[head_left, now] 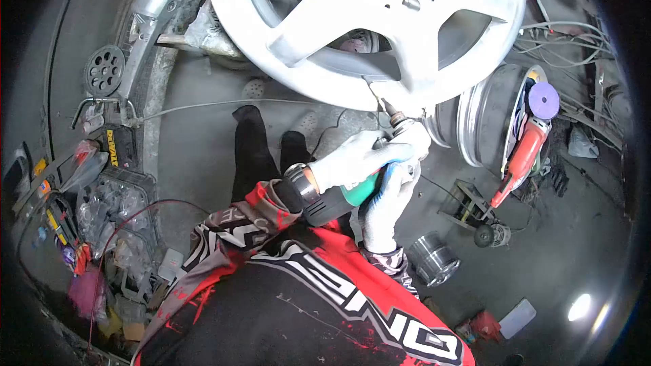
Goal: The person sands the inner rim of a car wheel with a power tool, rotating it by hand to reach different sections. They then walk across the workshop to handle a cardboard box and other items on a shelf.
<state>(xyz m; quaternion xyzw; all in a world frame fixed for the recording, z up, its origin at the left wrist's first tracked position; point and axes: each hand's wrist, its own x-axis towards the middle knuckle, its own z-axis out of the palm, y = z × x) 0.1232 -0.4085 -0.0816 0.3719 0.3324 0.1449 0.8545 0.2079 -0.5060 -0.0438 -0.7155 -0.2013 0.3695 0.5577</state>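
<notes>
A large silver wheel rim (413,47) with wide spokes fills the top of the view. Just below its lower edge is a green and black power tool (359,190), its narrow tip at the rim's edge. Both hands wear white gloves. My left hand (359,157) is wrapped over the tool's front part, with a dark watch on the wrist. My right hand (390,196) grips the tool from the other side, its fingers partly hidden by the tool and the left hand.
Another rim (485,118) stands at the right, with a red tool (525,156) bearing a purple disc against it. A roll of clear film or similar (434,259) is on the floor. Bags and cases (119,210) crowd the left side. A thin hose (224,103) crosses behind my legs.
</notes>
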